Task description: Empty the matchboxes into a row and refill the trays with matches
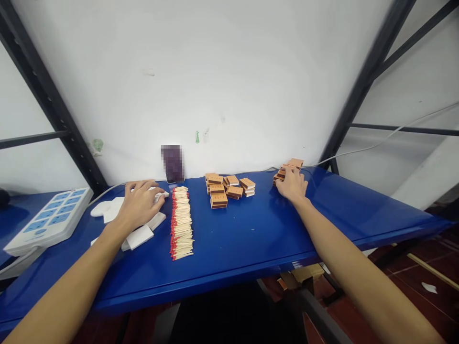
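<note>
My left hand reaches over a loose heap of white matchbox trays, its fingers bent and spread. A white tray piece shows by the thumb and index finger. An orange-brown edge peeks out behind the fingers. At the far right of the table, my right hand has its thumb and fingers bent around orange-brown matchboxes in a small pile; the palm hides part of it. Between the hands lies a long row of red-tipped matches. Several more matchboxes sit stacked right of the matches.
A dark pixelated upright object leans on the white wall. On the left is a white power strip with blue sockets. A cable runs along the back of the blue table. Dark metal posts stand at both sides.
</note>
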### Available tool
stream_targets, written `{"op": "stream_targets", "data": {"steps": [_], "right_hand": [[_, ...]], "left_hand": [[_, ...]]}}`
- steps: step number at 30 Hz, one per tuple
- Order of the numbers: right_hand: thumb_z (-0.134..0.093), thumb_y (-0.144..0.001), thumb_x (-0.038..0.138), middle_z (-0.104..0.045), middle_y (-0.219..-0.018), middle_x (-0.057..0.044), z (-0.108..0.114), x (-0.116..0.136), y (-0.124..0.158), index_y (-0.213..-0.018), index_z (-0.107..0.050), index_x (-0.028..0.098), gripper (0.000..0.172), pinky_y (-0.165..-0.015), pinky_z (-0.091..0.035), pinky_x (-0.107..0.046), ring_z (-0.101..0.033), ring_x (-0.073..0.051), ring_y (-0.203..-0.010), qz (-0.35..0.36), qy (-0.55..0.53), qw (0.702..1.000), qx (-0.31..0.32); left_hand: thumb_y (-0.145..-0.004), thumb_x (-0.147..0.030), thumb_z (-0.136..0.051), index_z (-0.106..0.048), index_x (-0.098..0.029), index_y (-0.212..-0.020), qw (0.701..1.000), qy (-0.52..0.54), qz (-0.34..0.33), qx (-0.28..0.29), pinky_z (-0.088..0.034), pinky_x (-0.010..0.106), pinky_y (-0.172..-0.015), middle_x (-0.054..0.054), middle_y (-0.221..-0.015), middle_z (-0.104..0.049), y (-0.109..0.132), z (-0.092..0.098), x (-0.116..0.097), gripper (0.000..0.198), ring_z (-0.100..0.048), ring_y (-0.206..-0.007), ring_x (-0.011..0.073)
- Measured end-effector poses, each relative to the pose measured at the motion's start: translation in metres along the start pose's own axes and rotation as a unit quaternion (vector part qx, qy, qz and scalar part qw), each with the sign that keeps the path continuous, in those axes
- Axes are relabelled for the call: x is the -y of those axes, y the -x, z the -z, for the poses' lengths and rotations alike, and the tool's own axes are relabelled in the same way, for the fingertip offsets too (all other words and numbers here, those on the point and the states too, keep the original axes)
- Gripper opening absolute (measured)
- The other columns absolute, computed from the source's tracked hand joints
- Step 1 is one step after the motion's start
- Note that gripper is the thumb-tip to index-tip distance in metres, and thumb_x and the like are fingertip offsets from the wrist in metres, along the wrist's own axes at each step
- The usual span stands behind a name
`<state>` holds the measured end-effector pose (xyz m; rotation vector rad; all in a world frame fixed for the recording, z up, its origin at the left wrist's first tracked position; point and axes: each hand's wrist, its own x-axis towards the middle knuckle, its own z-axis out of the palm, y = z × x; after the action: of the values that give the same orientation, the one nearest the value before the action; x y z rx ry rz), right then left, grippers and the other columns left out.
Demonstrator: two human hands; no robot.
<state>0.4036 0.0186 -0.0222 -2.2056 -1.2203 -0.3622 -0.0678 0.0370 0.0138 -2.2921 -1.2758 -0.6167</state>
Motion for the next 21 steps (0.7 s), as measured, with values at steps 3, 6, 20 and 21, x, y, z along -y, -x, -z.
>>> {"op": "stream_targets", "data": {"steps": [3, 6, 20, 21], "right_hand": [[-0.055, -0.083, 0.031, -0.05, -0.135, -0.015, -0.002, 0.0, 0.0, -0.126, -0.055, 0.023, 0.044, -0.092, -0.041, -0.05, -0.047, -0.034, -0.117, 0.002, -0.003, 1.0, -0.002], [-0.056, -0.081, 0.026, -0.05, -0.134, -0.015, -0.003, -0.001, -0.001, -0.123, -0.059, 0.023, 0.042, -0.092, -0.04, -0.051, -0.045, -0.034, -0.118, 0.005, -0.007, 1.0, -0.005], [-0.05, -0.087, 0.025, -0.065, -0.113, -0.013, 0.014, 0.026, 0.012, -0.116, -0.069, 0.02, 0.035, -0.093, -0.04, -0.05, -0.051, -0.031, -0.11, 0.11, -0.106, 0.985, -0.085], [-0.05, -0.089, 0.026, -0.065, -0.112, -0.01, 0.018, 0.038, 0.02, -0.121, -0.066, 0.021, 0.036, -0.094, -0.041, -0.046, -0.054, -0.028, -0.107, 0.145, -0.127, 0.977, -0.088]], "left_hand": [[-0.094, -0.037, -0.041, -0.074, -0.024, -0.097, 1.0, -0.004, -0.002, -0.002, -0.037, 0.06, -0.098, 0.013, -0.12, -0.068, 0.0, 0.001, -0.001, 0.036, -0.058, -0.119, 0.0377], [-0.094, -0.038, -0.04, -0.075, -0.023, -0.097, 1.0, -0.009, -0.002, -0.004, -0.038, 0.06, -0.097, 0.013, -0.12, -0.068, 0.0, 0.002, -0.002, 0.037, -0.058, -0.117, 0.0374], [-0.092, -0.037, -0.043, -0.074, -0.021, -0.104, 0.998, 0.032, 0.014, -0.056, -0.042, 0.054, -0.093, 0.013, -0.113, -0.069, -0.003, 0.006, -0.009, 0.037, -0.054, -0.115, 0.0365], [-0.092, -0.037, -0.044, -0.073, -0.021, -0.108, 0.996, 0.042, 0.015, -0.071, -0.041, 0.054, -0.095, 0.012, -0.114, -0.069, -0.004, 0.007, -0.011, 0.036, -0.053, -0.115, 0.0358]]}}
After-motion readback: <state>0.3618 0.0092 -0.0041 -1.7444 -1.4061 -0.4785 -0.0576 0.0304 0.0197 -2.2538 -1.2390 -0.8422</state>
